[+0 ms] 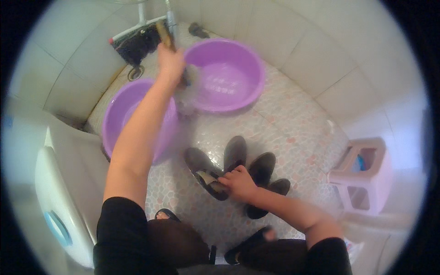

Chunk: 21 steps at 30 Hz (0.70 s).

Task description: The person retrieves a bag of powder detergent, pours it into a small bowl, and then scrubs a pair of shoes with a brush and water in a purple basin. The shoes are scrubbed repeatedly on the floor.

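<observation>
My left hand (171, 63) reaches forward and grips a scrub brush (165, 34) by its tan handle. The brush is blurred, and its far end hangs near the rim of a purple basin (225, 74). Below my left forearm stands a second purple basin (113, 113), partly hidden by the arm. My right hand (239, 184) is closed at the opening of a dark slipper (202, 163), whose beige inside shows. Beside it lie more dark shoes, among them one pointing away (235, 151) and another to the right (263, 166). My right wrist and forearm cover parts of these.
A broom (137, 39) with dark bristles leans at the far wall, above a floor drain (135, 73). On the left is a white toilet (55, 192). A pink plastic stool (362, 175) stands at the right. The mosaic-patterned floor (292, 130) looks wet.
</observation>
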### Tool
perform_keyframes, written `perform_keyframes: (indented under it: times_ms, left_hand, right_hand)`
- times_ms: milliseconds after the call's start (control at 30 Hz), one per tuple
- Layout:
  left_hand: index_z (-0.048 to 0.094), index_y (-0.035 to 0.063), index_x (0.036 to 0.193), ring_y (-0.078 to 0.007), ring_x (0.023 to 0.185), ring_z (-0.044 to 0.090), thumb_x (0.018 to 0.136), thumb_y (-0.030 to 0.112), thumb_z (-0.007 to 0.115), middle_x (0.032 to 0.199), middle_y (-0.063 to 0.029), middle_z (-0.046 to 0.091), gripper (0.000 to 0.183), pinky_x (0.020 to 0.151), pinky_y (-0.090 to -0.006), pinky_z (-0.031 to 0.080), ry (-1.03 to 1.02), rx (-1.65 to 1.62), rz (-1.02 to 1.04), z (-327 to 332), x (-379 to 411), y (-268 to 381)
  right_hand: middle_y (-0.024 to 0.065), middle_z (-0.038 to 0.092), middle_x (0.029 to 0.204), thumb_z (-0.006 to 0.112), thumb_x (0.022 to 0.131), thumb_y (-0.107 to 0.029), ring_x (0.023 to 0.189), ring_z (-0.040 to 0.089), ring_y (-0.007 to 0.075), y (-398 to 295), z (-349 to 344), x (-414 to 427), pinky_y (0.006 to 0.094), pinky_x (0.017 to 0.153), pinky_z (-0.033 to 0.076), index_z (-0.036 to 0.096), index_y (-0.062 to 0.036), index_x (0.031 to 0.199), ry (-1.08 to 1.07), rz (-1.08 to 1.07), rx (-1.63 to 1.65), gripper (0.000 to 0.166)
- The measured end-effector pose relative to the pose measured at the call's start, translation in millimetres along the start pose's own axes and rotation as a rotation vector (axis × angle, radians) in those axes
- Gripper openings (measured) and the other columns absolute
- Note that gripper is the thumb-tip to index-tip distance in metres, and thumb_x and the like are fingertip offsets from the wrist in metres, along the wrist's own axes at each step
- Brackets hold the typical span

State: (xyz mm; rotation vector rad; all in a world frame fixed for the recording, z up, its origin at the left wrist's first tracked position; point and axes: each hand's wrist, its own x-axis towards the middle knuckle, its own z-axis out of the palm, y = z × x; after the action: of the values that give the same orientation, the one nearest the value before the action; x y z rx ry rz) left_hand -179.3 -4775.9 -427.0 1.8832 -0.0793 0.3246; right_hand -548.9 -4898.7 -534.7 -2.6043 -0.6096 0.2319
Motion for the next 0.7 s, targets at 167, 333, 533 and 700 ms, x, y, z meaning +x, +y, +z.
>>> perform_keyframes:
  times_ms: [167, 333, 533, 700]
  left_hand:
    - [0.041, -0.0021, 0.125, -0.0423, 0.113, 0.053, 0.078, 0.011, 0.068, 0.12, -0.0276, 0.055, 0.057, 0.096, -0.0434, 0.042, -0.055, 0.118, -0.049, 86, -13, 5]
    - [0.043, 0.0012, 0.116, -0.0462, 0.1, 0.056, 0.074, 0.005, 0.064, 0.1, -0.0272, 0.059, 0.047, 0.087, -0.0513, 0.044, 0.018, 0.407, 0.107, 122, -48, -54]
    - [0.037, 0.0058, 0.13, -0.0439, 0.115, 0.049, 0.076, 0.008, 0.064, 0.121, -0.0253, 0.049, 0.061, 0.091, -0.059, 0.04, -0.292, 0.689, 0.081, 139, -58, -93]
    - [0.039, 0.0036, 0.133, -0.0446, 0.117, 0.047, 0.076, 0.008, 0.062, 0.124, -0.0263, 0.047, 0.062, 0.098, -0.0522, 0.039, -0.496, 0.66, -0.018, 159, -70, -104]
  right_hand:
    - [0.0015, 0.06, 0.085, 0.068, 0.073, -0.023, 0.084, 0.06, 0.0199, -3, -3, 0, 0.0396, 0.086, 0.036, 0.062, -0.0173, 0.106, 0.004, -0.024, -0.065, 0.033]
    - [0.003, 0.058, 0.08, 0.067, 0.067, -0.018, 0.08, 0.059, 0.0225, -3, 10, -6, 0.0383, 0.088, 0.037, 0.062, -0.0157, 0.096, 0.195, 0.001, 0.062, 0.03]
    - [0.0032, 0.059, 0.081, 0.067, 0.068, -0.018, 0.081, 0.059, 0.0232, -5, 3, 6, 0.0373, 0.088, 0.038, 0.064, -0.016, 0.1, 0.132, 0.045, 0.084, 0.033]
    - [0.002, 0.059, 0.082, 0.065, 0.069, -0.018, 0.081, 0.059, 0.0222, -9, -2, 12, 0.0369, 0.086, 0.038, 0.064, -0.0165, 0.101, 0.067, 0.074, 0.092, 0.033]
